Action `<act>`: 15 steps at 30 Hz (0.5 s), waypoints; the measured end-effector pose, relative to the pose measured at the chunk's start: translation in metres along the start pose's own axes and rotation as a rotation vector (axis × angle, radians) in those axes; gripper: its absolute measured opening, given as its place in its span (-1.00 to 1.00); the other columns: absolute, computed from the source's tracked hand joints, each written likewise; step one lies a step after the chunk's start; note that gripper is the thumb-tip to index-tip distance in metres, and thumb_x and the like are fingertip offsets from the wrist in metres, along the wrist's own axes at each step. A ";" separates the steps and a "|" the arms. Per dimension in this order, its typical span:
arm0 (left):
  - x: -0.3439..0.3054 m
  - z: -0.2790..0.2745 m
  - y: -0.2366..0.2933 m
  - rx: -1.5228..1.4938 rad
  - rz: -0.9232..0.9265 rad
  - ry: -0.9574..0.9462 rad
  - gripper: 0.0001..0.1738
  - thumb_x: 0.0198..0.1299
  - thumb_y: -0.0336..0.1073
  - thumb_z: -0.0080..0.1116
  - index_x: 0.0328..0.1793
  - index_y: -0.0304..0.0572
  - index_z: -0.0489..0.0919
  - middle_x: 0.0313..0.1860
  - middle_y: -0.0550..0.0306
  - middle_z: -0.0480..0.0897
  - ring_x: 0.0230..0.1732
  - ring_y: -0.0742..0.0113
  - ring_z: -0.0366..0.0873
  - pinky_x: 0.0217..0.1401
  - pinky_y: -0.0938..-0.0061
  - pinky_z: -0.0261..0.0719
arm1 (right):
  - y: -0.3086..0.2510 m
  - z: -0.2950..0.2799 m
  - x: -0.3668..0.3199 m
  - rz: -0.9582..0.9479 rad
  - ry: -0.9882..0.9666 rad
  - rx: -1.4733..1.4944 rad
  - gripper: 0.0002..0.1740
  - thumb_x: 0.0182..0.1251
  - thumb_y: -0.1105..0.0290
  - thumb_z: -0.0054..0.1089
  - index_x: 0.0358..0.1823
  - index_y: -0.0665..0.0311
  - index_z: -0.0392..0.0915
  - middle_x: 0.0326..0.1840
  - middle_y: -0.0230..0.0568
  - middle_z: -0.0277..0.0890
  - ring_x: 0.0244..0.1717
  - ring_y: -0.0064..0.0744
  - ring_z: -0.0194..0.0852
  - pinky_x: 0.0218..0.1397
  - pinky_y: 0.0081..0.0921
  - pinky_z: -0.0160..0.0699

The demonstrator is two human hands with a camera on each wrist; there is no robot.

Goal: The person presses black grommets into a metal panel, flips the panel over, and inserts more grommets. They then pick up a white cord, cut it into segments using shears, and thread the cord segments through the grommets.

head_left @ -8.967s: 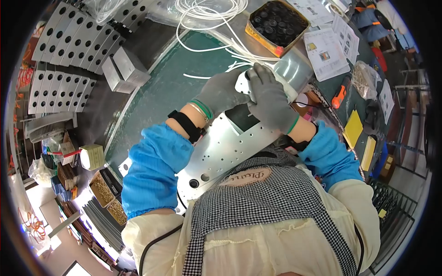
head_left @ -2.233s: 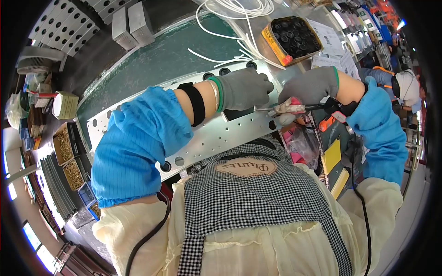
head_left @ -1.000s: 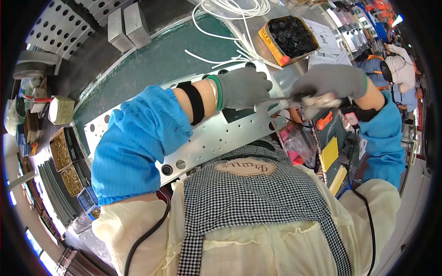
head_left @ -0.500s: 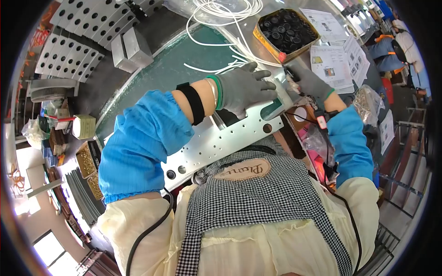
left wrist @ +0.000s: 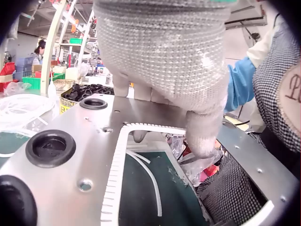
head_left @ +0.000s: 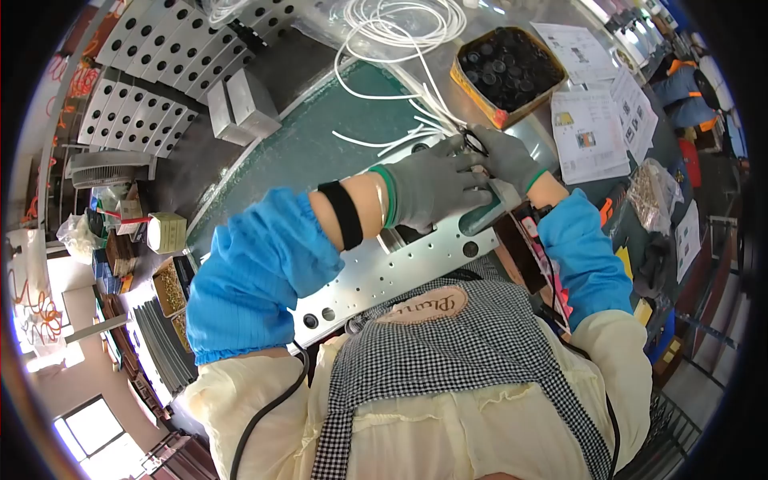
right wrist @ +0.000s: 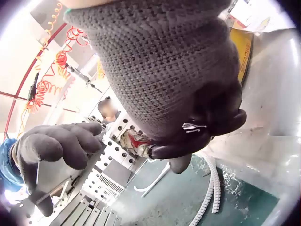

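Note:
A long silver sheet-metal panel point(head_left: 376, 276) with drilled holes and black round grommets point(left wrist: 51, 148) lies across the bench. White slotted edge trim point(left wrist: 114, 174) lines its rectangular cutout. My gloved left hand point(head_left: 428, 188) rests over the panel, fingers extended toward its upper right end; in the left wrist view its thumb point(left wrist: 202, 136) reaches down at the cutout edge. Beside it, my gloved right hand point(head_left: 506, 156) grips a plier-like tool point(head_left: 474, 142) above that end. A wrapped, red-marked part of the tool point(right wrist: 136, 143) shows in the right wrist view; its tip is hidden.
White trim coils point(head_left: 400, 28) and loose strips lie beyond the panel. A yellow tin point(head_left: 500, 120) of black grommets stands at upper right, next to printed sheets point(head_left: 592, 132). Two silver boxes point(head_left: 244, 104) sit on the left. Perforated panels point(head_left: 152, 48) are stacked farther left.
Nine seconds ago both hands met at the panel's upper right end, with no tool visible. The right hand later held the tool right of the panel; now it has moved in beside the left hand.

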State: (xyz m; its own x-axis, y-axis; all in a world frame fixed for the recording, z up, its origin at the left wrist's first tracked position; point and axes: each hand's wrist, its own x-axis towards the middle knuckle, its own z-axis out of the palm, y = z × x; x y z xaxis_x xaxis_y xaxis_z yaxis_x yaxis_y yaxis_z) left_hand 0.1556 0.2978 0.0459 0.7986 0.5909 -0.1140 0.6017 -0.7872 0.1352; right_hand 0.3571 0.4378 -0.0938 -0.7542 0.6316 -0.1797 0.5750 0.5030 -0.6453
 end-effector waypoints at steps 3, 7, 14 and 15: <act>-0.033 -0.020 0.000 -0.011 -0.251 0.116 -0.07 -0.07 -0.08 0.55 0.50 -0.03 0.41 0.52 -0.01 0.42 0.61 -0.07 0.24 0.67 -0.02 0.14 | -0.025 0.000 0.005 -0.068 -0.010 -0.153 -0.37 0.31 0.23 0.34 0.40 0.10 0.38 0.09 0.10 0.63 0.12 0.13 0.64 0.15 -0.08 0.59; -0.109 -0.018 0.013 -0.084 -0.640 0.277 -0.10 0.01 -0.12 0.49 0.52 -0.12 0.40 0.53 -0.08 0.40 0.61 -0.14 0.23 0.66 0.00 0.16 | -0.046 0.013 0.036 -0.243 0.007 -0.232 -0.41 0.35 0.28 0.30 0.40 0.21 0.43 0.11 0.15 0.64 0.13 0.17 0.64 0.19 -0.11 0.59; -0.175 0.036 0.089 -0.355 -1.155 0.404 -0.06 0.06 -0.03 0.47 0.52 -0.29 0.37 0.52 -0.25 0.39 0.57 -0.26 0.25 0.59 0.01 0.29 | -0.065 -0.043 0.054 -0.328 0.051 0.059 -0.55 0.30 0.38 0.36 0.21 0.30 0.59 0.01 0.04 0.68 -0.14 -0.20 0.74 -0.02 -0.35 0.68; -0.174 0.040 0.093 -0.344 -1.188 0.419 -0.06 0.05 -0.02 0.47 0.52 -0.30 0.37 0.52 -0.24 0.39 0.57 -0.26 0.25 0.59 0.01 0.28 | -0.098 -0.068 0.040 -0.424 0.085 0.052 -0.54 0.27 0.38 0.38 0.19 0.32 0.59 -0.05 -0.02 0.69 -0.21 -0.28 0.73 -0.08 -0.40 0.69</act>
State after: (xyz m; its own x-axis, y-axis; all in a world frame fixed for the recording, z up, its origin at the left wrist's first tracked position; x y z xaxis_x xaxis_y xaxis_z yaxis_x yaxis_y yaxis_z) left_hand 0.0719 0.1145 0.0389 -0.3144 0.9488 -0.0319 0.8594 0.2987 0.4149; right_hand 0.2924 0.4539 0.0125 -0.8901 0.4230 0.1696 0.2018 0.6995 -0.6856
